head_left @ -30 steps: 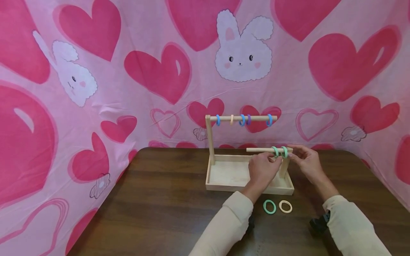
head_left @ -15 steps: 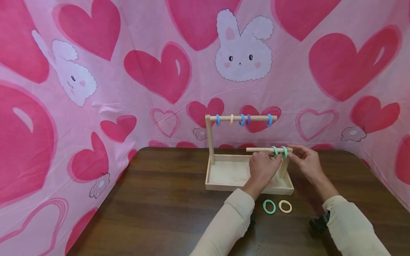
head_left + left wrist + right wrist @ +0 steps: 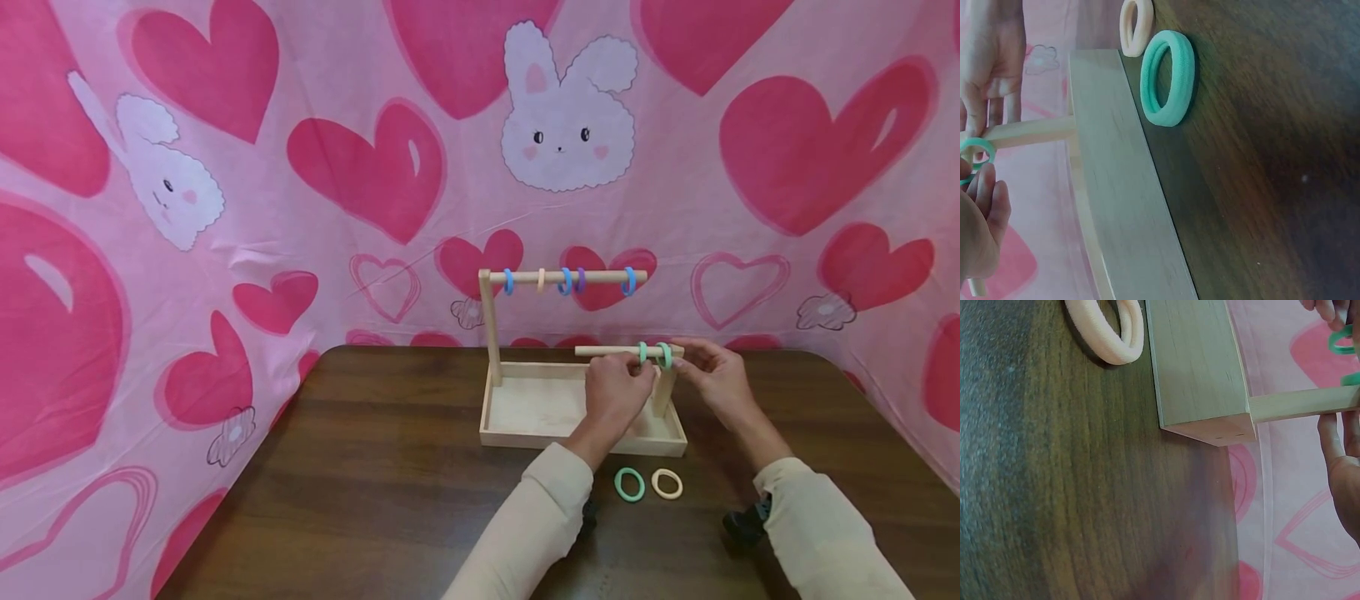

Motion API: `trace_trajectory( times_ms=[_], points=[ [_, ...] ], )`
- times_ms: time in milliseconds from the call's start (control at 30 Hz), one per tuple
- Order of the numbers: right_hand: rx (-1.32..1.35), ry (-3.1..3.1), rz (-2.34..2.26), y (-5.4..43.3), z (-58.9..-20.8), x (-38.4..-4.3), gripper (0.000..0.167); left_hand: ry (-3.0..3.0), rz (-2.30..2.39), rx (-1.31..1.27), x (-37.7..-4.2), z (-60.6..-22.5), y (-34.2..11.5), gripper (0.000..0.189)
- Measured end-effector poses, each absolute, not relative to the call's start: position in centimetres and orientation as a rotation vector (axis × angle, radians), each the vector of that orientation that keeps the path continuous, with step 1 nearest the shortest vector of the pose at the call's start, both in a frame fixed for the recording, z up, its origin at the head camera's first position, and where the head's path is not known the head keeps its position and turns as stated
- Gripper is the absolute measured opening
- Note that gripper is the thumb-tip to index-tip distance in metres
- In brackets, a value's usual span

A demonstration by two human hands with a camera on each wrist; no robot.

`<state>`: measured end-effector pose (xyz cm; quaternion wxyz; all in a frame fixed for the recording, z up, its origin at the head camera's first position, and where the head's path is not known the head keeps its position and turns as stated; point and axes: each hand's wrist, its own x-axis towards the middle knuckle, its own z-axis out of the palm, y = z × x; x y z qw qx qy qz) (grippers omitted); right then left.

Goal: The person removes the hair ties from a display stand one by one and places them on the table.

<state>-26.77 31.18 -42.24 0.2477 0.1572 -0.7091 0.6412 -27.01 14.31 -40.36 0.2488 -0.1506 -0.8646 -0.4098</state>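
Observation:
A wooden stand (image 3: 525, 439) has an upper and a lower bar over a shallow tray. Two green hair ties hang near the right end of the lower bar (image 3: 600, 351). My left hand (image 3: 617, 392) pinches the left green hair tie (image 3: 642, 351), partly hidden behind the fingers. The other green hair tie (image 3: 664, 357) hangs close to the post, between both hands. At the bar's post end, my right hand (image 3: 716, 379) grips the top of the short post (image 3: 1304, 404), thumb in front and fingers behind.
Blue, cream and purple hair ties hang on the upper bar (image 3: 603, 276). A loose green hair tie (image 3: 629, 484) and a cream hair tie (image 3: 667, 484) lie on the brown table (image 3: 360, 500) before the tray. A pink heart-print cloth (image 3: 420, 50) hangs behind.
My left fingers have shifted slightly left along the lower bar, and the left green hair tie now looks more upright and edge-on. My right hand stays at the post.

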Motion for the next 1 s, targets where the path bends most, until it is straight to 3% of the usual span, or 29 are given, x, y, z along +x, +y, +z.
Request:
trace_trajectory(
  times_ms=[1000],
  points=[
    [0.404,-1.964,1.701,31.2,-42.4,-26.8,0.040,-2.340,-1.178,-0.494,-27.0,-40.5,12.9,0.012]
  ],
)
